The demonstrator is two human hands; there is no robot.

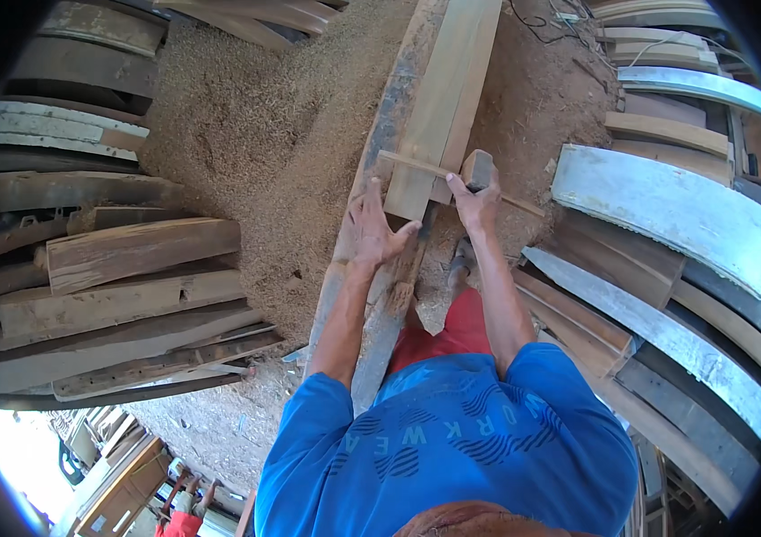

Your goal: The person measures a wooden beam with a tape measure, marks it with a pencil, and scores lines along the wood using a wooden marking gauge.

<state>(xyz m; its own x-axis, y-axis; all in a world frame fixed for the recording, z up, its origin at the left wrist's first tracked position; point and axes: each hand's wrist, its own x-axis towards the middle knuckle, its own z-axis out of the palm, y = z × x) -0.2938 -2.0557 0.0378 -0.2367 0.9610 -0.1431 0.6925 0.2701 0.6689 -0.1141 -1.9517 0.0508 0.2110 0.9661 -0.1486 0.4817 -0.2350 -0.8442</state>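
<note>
A long pale plank (448,94) lies along a worn timber beam (389,121), its near end close to my hands. My left hand (373,228) is at the plank's near left corner, thumb stretched out and fingers apart, holding nothing. A thin wooden strip (412,163) lies across the plank near its end and runs on past my right hand. My right hand (477,201) is closed round a wooden block (477,170) at the plank's right edge, with the thumb at the strip. Whether block and strip are one tool I cannot tell.
Wood shavings (255,152) cover the ground left of the beam. Stacked timbers (143,255) stand at the left; a whitish board (667,206) and more planks lie at the right. A cable (546,31) is at the far right. Another person (182,521) is at the lower left.
</note>
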